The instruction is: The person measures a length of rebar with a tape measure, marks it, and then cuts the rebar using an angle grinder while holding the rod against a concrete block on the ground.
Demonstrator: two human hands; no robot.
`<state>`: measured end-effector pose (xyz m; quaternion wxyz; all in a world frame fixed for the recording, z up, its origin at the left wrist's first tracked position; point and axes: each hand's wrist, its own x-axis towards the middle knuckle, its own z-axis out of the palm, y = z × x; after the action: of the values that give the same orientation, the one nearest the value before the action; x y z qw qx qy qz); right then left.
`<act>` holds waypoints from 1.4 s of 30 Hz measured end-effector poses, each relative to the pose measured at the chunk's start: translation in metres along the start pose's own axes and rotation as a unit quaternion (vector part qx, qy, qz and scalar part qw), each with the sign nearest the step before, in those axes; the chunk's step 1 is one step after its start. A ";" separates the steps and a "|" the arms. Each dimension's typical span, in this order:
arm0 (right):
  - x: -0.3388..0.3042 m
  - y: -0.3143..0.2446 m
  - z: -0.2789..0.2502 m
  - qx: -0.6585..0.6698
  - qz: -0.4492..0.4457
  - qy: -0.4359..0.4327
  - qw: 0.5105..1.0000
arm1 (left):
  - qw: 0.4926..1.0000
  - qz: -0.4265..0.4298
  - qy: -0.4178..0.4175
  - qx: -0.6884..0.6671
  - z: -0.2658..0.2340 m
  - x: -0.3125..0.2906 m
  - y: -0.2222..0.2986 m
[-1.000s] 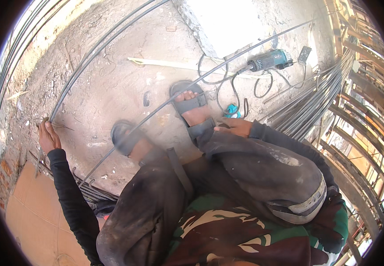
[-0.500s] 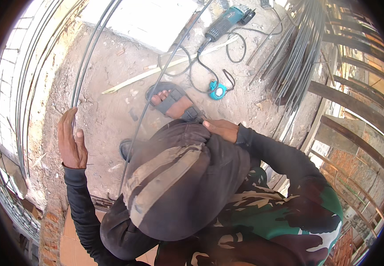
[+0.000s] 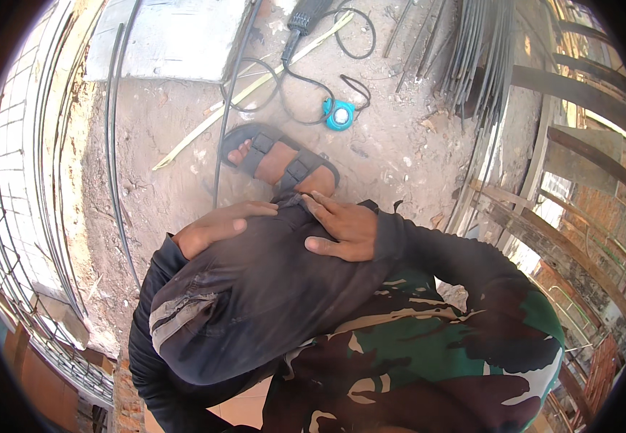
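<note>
My left hand (image 3: pixel 213 228) lies flat over the knee of my dark trousers (image 3: pixel 262 281), fingers stretched out and thumb apart. Opposite it, my right hand (image 3: pixel 345 226) rests on the same trouser leg, fingers extended, with nothing in it. Just beyond both hands is my foot in a dark strapped sandal (image 3: pixel 262 153). A thin steel rod (image 3: pixel 222 141) runs past the sandal's toe end, and its near end is hidden behind my leg and left hand. Farther off lies a round turquoise tape measure (image 3: pixel 340 114) with a dark wrist cord.
A corded power tool (image 3: pixel 304 18), cut off at the top, lies by a pale bamboo strip (image 3: pixel 248 90). Several steel rods are bundled (image 3: pixel 477 61) at far right. Two rods (image 3: pixel 113 144) stretch along the left near a white slab (image 3: pixel 168 43). Wire mesh (image 3: pixel 2 224) and wooden slats (image 3: pixel 580 90) flank the ground.
My left hand has come from beside the rods on the left onto my knee. My right hand has turned and spread on the trousers. The view has shifted, cutting off the power tool's front.
</note>
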<state>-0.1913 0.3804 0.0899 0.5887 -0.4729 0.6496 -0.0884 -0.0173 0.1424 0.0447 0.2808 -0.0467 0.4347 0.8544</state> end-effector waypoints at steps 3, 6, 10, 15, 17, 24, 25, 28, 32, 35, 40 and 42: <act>0.000 0.004 0.002 -0.004 -0.026 0.022 0.999 | 0.999 -0.026 0.015 0.013 0.005 -0.002 0.010; 0.002 0.006 -0.001 -0.004 -0.061 0.043 0.997 | 0.999 -0.022 0.024 0.016 0.008 -0.004 0.010; 0.004 0.017 0.003 -0.028 -0.098 0.068 0.992 | 0.999 -0.033 0.036 -0.002 0.011 -0.005 0.011; -0.001 0.015 0.003 -0.027 -0.059 0.032 0.997 | 0.999 -0.026 0.029 -0.007 0.012 -0.003 0.014; -0.001 0.019 0.009 -0.030 -0.044 0.029 0.998 | 0.999 -0.033 0.033 -0.004 0.015 -0.004 0.017; 0.003 0.019 0.004 0.038 -0.018 0.016 0.999 | 0.999 -0.029 0.024 0.022 0.011 -0.001 0.016; 0.009 0.021 0.002 0.058 0.000 0.006 0.998 | 0.999 -0.027 0.022 0.020 0.010 -0.002 0.016; 0.031 0.030 0.005 0.069 0.049 0.014 0.996 | 0.999 -0.029 0.027 0.004 0.011 -0.001 0.015; 0.044 0.036 0.011 0.030 0.051 0.002 0.998 | 0.999 -0.033 0.034 -0.003 0.010 -0.003 0.010; 0.035 0.033 0.012 -0.032 0.021 0.025 0.999 | 0.999 -0.034 0.032 -0.016 0.010 -0.003 0.011; 0.032 0.032 0.010 0.005 0.021 0.006 1.000 | 0.999 -0.031 0.036 0.004 0.010 -0.003 0.012; 0.030 0.029 0.007 0.005 0.030 -0.008 0.999 | 0.999 -0.027 0.035 0.015 0.008 -0.002 0.009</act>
<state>-0.1958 0.3770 0.0480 0.5985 -0.4510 0.6584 -0.0697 -0.0194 0.1434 0.0568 0.2890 -0.0838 0.4556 0.8378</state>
